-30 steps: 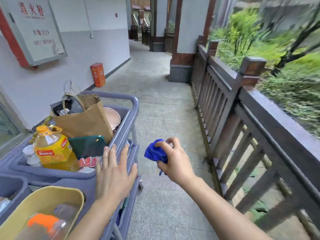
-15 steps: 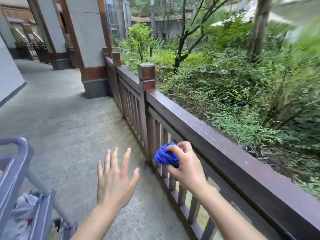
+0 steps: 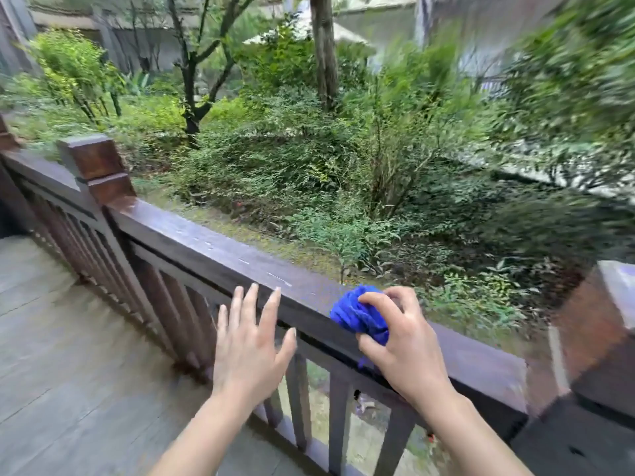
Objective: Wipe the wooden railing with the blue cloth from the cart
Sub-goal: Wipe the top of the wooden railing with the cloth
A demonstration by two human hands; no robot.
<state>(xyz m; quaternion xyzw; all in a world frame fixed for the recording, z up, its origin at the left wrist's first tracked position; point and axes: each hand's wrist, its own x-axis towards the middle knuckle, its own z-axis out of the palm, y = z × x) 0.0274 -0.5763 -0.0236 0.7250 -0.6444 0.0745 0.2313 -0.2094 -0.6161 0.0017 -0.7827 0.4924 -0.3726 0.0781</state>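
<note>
Railing runs from upper left to lower right; right hand clutches the bunched blue cloth on it, left hand spread empty nearby.

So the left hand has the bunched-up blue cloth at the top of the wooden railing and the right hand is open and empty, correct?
Not quite: the hands are swapped. In the head view the right hand grips the bunched-up blue cloth at the top of the wooden railing, and the left hand is open and empty.
</note>
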